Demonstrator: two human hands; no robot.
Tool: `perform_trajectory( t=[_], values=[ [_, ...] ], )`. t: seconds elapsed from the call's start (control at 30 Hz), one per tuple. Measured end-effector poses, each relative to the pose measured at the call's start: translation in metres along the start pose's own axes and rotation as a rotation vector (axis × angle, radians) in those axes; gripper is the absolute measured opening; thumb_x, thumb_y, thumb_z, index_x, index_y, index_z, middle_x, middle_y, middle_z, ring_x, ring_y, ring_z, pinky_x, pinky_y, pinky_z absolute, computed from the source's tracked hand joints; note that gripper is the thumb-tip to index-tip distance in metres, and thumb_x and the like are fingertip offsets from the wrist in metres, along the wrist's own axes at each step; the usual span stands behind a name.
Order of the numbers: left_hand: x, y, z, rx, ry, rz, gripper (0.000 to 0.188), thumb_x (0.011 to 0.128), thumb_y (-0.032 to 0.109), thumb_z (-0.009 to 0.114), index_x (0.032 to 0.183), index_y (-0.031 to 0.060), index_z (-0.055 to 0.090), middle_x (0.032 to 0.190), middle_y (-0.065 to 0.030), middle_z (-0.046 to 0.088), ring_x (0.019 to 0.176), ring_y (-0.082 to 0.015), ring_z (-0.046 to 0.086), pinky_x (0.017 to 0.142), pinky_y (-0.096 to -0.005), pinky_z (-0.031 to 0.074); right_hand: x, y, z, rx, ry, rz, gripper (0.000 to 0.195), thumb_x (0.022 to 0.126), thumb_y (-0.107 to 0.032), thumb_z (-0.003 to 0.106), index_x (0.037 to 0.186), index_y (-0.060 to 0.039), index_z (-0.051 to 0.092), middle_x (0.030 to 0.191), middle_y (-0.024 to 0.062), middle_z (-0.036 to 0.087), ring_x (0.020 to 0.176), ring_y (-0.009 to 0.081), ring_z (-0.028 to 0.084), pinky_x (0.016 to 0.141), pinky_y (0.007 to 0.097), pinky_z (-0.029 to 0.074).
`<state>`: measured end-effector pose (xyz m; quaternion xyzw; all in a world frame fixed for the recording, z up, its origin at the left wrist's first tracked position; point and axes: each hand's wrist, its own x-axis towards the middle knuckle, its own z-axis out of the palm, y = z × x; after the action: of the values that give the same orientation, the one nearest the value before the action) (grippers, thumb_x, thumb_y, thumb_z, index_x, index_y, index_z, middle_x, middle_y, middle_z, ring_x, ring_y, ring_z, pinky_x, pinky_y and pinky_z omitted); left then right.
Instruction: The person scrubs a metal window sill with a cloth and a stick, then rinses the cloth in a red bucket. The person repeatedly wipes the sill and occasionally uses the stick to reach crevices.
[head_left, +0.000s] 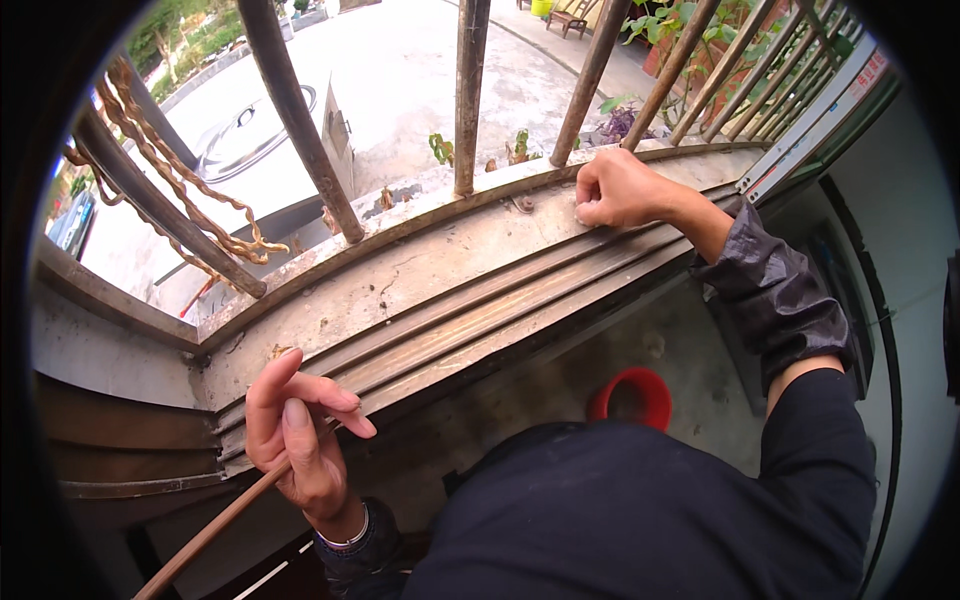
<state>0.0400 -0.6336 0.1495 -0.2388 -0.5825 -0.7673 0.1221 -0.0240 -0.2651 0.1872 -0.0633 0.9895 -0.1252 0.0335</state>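
Note:
My left hand (307, 442) is at the lower left, by the end of the sliding-window track. It holds a thin wooden stick (217, 529), which slants down to the lower left; the stick's upper end is hidden by the hand. My right hand (619, 187) is a closed fist, resting on the dusty window sill (450, 244) near the metal bars. Whether anything is inside the fist cannot be seen. Between the hands runs the grooved metal window track (480, 307), which has dirt along it. A small rusty piece (525, 204) lies on the sill left of the right hand.
Rusty metal bars (469, 97) stand along the sill's outer edge. Twisted dry stems (172, 180) hang around the left bars. A red plastic bucket (634, 397) is on the floor below the sill. An open sliding-window frame (810, 124) is at the right. Outside is an oval metal lid (251, 139).

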Motion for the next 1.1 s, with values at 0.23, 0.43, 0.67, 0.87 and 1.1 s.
perform_trajectory(
  t=[0.23,0.43,0.67,0.87,1.1],
  values=[
    [-0.001,-0.003,0.001,-0.013,0.014,0.012,0.034,0.088,0.01,0.034,0.117,-0.0066,0.042,0.07,-0.0142,0.054,0.045,-0.0127,0.046,0.043,-0.0187,0.04,-0.016,0.049,-0.028,-0.165,0.422,-0.032,0.014,0.068,-0.014,0.064,0.072,-0.0006,0.061,0.068,0.0106,0.057,0.064,0.0217,0.057,0.06,0.031,0.045],
    [0.0,-0.008,0.005,-0.016,0.018,0.035,0.034,0.089,0.01,0.034,0.118,-0.006,0.041,0.069,-0.0141,0.053,0.043,-0.0127,0.044,0.042,-0.0187,0.039,-0.035,0.121,-0.028,-0.418,0.33,0.086,0.009,0.066,-0.011,0.062,0.069,-0.0032,0.06,0.074,0.0138,0.057,0.077,0.0314,0.057,0.069,0.0388,0.046],
    [-0.003,-0.005,0.002,0.093,0.04,0.063,0.036,0.091,0.01,0.032,0.123,-0.0066,0.037,0.075,-0.0094,0.049,0.049,-0.0093,0.042,0.046,-0.0179,0.038,-0.037,0.174,-0.028,-0.732,0.329,0.39,0.012,0.071,0.0,0.052,0.077,-0.0009,0.062,0.086,0.0188,0.058,0.084,0.0344,0.058,0.072,0.0411,0.049],
    [-0.004,-0.009,0.011,0.188,0.145,0.067,0.035,0.092,0.01,0.031,0.123,-0.0068,0.036,0.076,-0.008,0.048,0.05,-0.0073,0.04,0.049,-0.0165,0.036,-0.045,0.186,-0.035,-0.43,0.434,0.363,0.01,0.07,-0.006,0.058,0.076,-0.0021,0.064,0.079,0.016,0.062,0.079,0.0318,0.06,0.073,0.0371,0.049],
    [-0.003,-0.011,0.011,0.217,0.162,0.087,0.036,0.093,0.01,0.032,0.124,-0.0066,0.036,0.078,-0.0073,0.047,0.052,-0.0072,0.041,0.051,-0.0169,0.037,-0.029,0.184,-0.003,-0.346,0.49,0.116,0.01,0.066,-0.009,0.062,0.074,-0.0034,0.066,0.07,0.0148,0.061,0.068,0.0271,0.061,0.062,0.033,0.048]
  ],
)
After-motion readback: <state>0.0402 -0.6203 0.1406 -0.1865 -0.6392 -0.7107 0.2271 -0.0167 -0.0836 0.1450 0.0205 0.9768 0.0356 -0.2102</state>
